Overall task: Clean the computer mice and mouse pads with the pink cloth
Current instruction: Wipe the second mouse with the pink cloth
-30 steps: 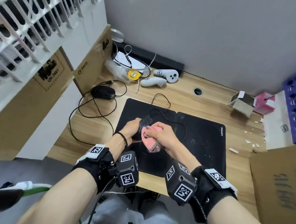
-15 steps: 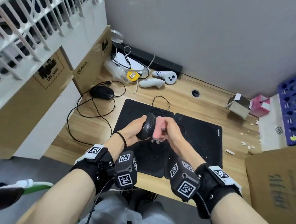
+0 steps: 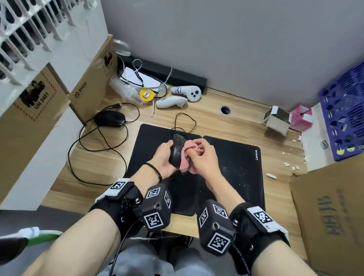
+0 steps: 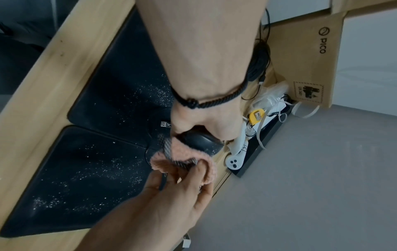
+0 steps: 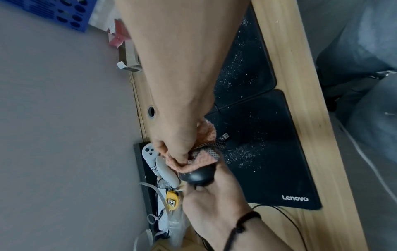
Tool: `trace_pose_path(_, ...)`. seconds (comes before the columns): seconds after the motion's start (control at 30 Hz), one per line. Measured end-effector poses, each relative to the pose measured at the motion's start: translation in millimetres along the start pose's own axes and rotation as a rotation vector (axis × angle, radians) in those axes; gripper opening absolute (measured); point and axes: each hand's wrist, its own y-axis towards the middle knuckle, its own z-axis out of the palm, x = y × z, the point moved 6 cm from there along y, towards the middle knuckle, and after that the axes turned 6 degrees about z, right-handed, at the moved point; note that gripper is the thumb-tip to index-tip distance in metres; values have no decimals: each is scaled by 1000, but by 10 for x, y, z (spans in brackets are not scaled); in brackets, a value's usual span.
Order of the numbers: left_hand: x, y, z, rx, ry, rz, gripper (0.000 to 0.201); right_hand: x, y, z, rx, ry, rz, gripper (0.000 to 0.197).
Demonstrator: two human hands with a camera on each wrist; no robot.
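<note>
My left hand (image 3: 164, 156) grips a black wired mouse (image 3: 177, 150) lifted above the two black mouse pads, tilted on its side. My right hand (image 3: 201, 158) clutches the bunched pink cloth (image 3: 186, 154) and presses it against the mouse's right flank. In the left wrist view the cloth (image 4: 182, 158) wraps under the mouse (image 4: 201, 141); in the right wrist view the cloth (image 5: 197, 161) sits atop the mouse (image 5: 199, 175). The left pad (image 3: 149, 140) and the right Lenovo pad (image 3: 238, 172) are speckled with white dust. A second black mouse (image 3: 109, 118) lies on the desk at the left.
Two white controllers (image 3: 186, 92), a yellow tape measure (image 3: 146, 94) and cables crowd the back left. Cardboard boxes (image 3: 90, 95) stand left, another box (image 3: 337, 222) right. A small carton (image 3: 276, 119), pink box (image 3: 300, 116) and blue crate (image 3: 351, 113) sit back right. White crumbs (image 3: 271, 175) dot the desk.
The mouse came up off the left pad in my left hand and tilted onto its side. My right hand with the cloth shifted from the top of the mouse to its right side.
</note>
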Motion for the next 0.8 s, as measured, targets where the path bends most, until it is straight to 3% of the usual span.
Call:
trace_pose_path(0.13,-26,-78,46,34,45,45,39,-29,21,-76,-16,135,140,12)
trace_pose_path(0.4,-124,28,-85,-95,92,68,37,13,-131,176,111,-88,-60,13)
trace_pose_path(0.53,-144,65,-152,-27,182,148,32,-83,-91,116,38,27,23,10)
trace_pose_path(0.7,-138,-29,-162,185,233,183,26,-94,-34,-4,-83,218,140,11)
trace_pose_path(0.8,-173,-31,-55,145,221,273,22,-92,-67,59,-83,257,163,12)
